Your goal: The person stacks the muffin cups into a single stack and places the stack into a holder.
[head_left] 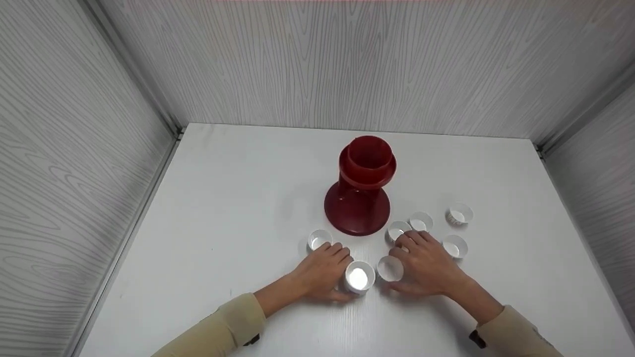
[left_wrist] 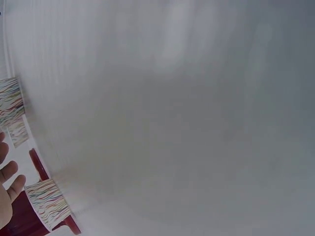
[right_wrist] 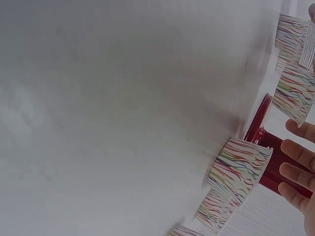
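Observation:
My left hand is around the near side of a small stack of white paper cups, thumb and index finger on either side. Several nested rims show on that stack in the wrist views, above coloured wavy stripes. Just to the right, my right hand holds a single paper cup between thumb and fingers; its other fingers extend fairly straight. The two sets of cups stand close together, mouths up. The right thumb's contact is hidden in the right wrist view.
A dark red stand with a round base and an upright open cylinder rises behind the hands. One loose paper cup stands beyond the left hand. Several more, including one cup, stand around the right hand. Grey wood-grain panels enclose the white table.

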`<state>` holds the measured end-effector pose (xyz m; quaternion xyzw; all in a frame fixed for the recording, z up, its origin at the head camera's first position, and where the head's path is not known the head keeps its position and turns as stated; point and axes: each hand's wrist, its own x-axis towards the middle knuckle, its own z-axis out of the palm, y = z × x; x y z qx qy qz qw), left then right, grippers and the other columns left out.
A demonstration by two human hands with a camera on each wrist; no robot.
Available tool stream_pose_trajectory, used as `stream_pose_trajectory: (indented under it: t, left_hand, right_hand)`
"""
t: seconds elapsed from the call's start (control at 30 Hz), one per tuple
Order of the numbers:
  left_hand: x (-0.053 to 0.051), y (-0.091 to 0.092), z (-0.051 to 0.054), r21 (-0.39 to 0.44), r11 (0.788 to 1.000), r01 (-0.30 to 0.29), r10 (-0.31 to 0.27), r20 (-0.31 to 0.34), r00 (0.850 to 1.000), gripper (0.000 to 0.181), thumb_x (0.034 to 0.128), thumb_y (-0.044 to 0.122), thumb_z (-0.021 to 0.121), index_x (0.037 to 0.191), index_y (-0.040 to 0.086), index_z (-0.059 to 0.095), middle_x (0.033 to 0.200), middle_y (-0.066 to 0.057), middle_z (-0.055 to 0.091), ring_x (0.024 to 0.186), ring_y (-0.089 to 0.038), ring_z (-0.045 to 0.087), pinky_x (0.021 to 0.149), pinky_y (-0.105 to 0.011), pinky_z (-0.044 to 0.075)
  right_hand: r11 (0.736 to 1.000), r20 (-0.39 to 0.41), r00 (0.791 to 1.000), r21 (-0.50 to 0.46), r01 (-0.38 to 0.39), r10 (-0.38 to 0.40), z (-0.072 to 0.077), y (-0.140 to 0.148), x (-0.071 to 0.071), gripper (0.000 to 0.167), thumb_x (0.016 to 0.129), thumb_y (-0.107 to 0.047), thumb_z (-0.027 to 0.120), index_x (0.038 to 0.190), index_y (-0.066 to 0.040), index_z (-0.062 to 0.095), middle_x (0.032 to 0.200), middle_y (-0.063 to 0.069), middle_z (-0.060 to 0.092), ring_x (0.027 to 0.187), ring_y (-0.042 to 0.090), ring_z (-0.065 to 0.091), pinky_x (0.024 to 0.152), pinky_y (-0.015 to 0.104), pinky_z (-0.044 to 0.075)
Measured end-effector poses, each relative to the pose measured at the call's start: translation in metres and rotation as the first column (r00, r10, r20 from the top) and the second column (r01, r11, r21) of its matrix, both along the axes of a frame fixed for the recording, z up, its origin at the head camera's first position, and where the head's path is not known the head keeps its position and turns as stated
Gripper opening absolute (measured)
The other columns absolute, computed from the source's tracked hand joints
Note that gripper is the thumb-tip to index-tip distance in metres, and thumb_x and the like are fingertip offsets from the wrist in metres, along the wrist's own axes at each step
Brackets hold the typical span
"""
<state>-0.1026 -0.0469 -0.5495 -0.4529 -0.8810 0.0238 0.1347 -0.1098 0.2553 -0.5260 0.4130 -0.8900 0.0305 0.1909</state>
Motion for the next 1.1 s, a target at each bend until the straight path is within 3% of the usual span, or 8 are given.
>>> stream_pose_trajectory:
  t: [0.47,1.1]
  left_hand:
    - [0.001,0.0,-0.002,0.002,1.0,0.002,-0.002,0.016,1.0,0.074,0.085,0.086,0.055,0.112,0.018,0.067,0.108,0.003,0.067,0.102,-0.016,0.06,0.087,-0.031,0.049]
    - [0.0,0.0,0.0,0.013,1.0,0.006,-0.007,0.032,0.999,0.073,0.0851,0.084,0.057,0.114,0.017,0.065,0.109,0.002,0.066,0.101,-0.016,0.059,0.086,-0.032,0.048]
  right_hand:
    - [1.0,-0.015,1.0,-0.028,-0.001,0.001,0.011,-0.003,0.003,0.065,0.064,-0.073,0.083,0.098,-0.019,0.069,0.101,0.001,0.066,0.104,0.025,0.062,0.09,0.044,0.052]
    - [0.997,-0.031,0.999,-0.076,-0.021,0.019,0.03,-0.009,0.003,0.063,0.072,-0.074,0.076,0.102,-0.019,0.071,0.104,0.001,0.067,0.103,0.025,0.064,0.089,0.044,0.055]
